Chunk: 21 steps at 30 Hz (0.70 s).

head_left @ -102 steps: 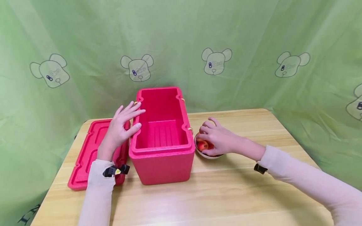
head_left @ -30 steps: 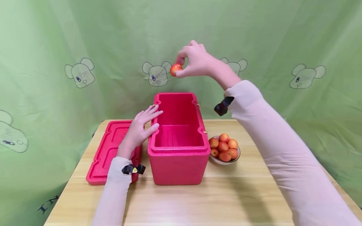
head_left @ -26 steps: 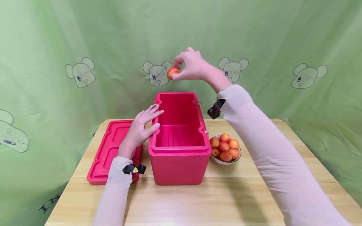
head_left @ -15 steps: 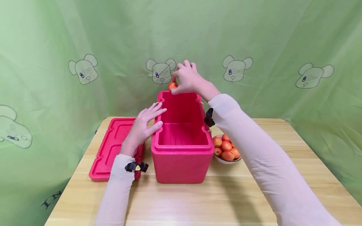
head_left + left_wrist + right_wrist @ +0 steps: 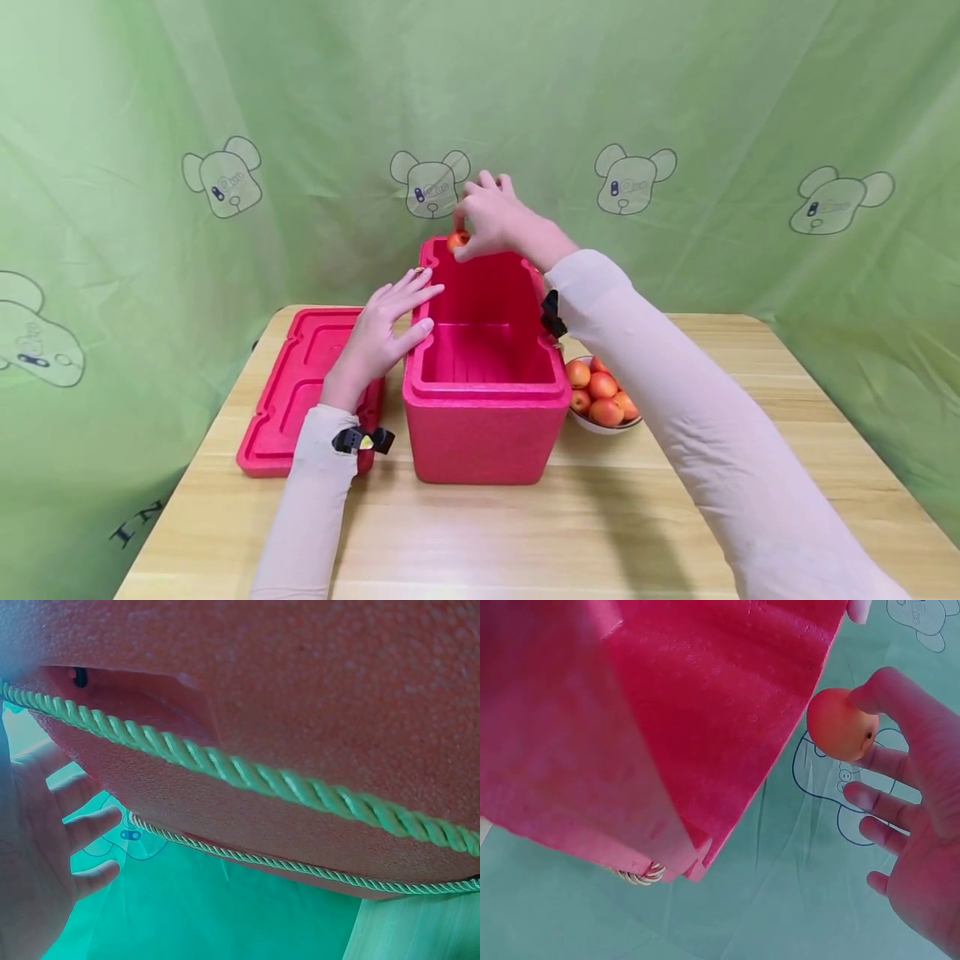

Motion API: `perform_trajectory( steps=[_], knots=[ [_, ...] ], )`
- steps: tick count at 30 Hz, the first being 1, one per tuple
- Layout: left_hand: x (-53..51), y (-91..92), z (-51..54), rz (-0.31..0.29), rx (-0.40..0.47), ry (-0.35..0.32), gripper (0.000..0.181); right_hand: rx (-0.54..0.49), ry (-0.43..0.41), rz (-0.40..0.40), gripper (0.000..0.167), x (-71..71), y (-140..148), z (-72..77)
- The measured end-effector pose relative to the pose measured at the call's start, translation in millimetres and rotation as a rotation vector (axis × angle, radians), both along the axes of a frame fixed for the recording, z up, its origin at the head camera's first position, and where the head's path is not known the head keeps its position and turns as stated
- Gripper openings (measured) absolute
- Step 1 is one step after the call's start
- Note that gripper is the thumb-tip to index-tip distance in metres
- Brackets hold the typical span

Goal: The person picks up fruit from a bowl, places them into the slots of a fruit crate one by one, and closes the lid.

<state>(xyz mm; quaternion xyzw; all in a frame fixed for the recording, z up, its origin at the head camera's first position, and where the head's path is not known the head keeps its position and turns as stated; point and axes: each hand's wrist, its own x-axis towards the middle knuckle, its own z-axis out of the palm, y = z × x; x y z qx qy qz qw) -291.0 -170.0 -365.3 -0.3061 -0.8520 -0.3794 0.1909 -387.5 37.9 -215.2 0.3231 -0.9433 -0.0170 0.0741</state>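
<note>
A red foam box [image 5: 480, 442] stands uncovered on the table, with yellowish rope running along its side in the left wrist view. My left hand [image 5: 378, 333] rests on its left rim, fingers spread and fairly straight. Over the far part of the box, my right hand [image 5: 491, 217] pinches an orange-red apricot [image 5: 457, 242] between thumb and index finger. The right wrist view shows this apricot [image 5: 841, 724] held at the fingertips, with the other fingers apart from it. Part of the box floor is visible, with nothing seen on it.
The red lid [image 5: 277, 417] lies flat on the table [image 5: 450, 542], left of the box. Close against the box's right side is a white bowl [image 5: 603, 428] of several apricots, partly covered by my right forearm. A green printed curtain [image 5: 525, 83] hangs behind.
My right hand took an apricot from the bowl, raised it above the box, and has since lowered it to the far rim's level. The left hand has stayed on the rim.
</note>
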Motion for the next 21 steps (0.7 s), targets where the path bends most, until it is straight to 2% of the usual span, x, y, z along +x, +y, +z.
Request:
perform_trajectory(
  steps=[13,21],
  knots=[
    [-2.0,-0.6,-1.0,0.003,-0.006,0.020,0.054,0.102,0.008,0.014,0.032,1.0,-6.4,-2.3],
    [-1.9,-1.0,-1.6,0.004,-0.011,0.014,0.055,0.125,0.016,0.011,0.048,1.3,-7.9,-4.2]
  ],
)
